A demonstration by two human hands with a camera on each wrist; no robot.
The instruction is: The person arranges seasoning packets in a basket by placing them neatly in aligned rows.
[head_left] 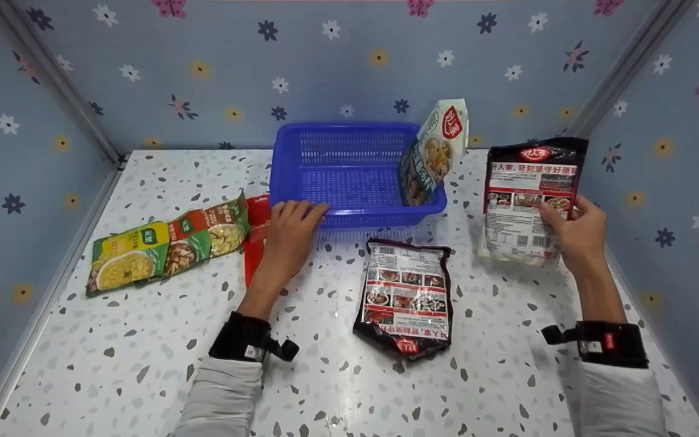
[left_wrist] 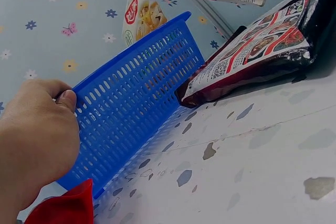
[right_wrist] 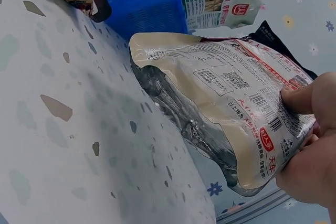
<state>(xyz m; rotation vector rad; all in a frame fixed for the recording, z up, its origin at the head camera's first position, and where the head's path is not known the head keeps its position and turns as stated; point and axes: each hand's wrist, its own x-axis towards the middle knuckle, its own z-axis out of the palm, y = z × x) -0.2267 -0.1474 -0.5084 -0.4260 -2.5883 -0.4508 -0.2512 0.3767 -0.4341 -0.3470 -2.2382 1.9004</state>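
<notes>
My left hand point(head_left: 292, 237) grips the near left rim of a blue plastic basket point(head_left: 355, 216), its thumb point(left_wrist: 66, 99) against the outer wall. Inside the basket a green-and-white food pouch point(head_left: 432, 155) leans upright at the right end. To the right of the basket, my right hand point(head_left: 583, 233) pinches the edge of a black-and-white food pouch point(right_wrist: 226, 82), thumb on its printed face. The held pouch is raised above the table, its black end upward. A second black-edged pouch point(head_left: 407, 297) lies flat in front of the basket.
Several overlapping seasoning packets, among them a yellow one point(head_left: 131, 258), lie to the left. A red packet point(head_left: 255, 258) sits partly behind my left hand and wrist. Flowered panels point(head_left: 349, 67) wall the speckled table point(head_left: 337, 388) at back and sides.
</notes>
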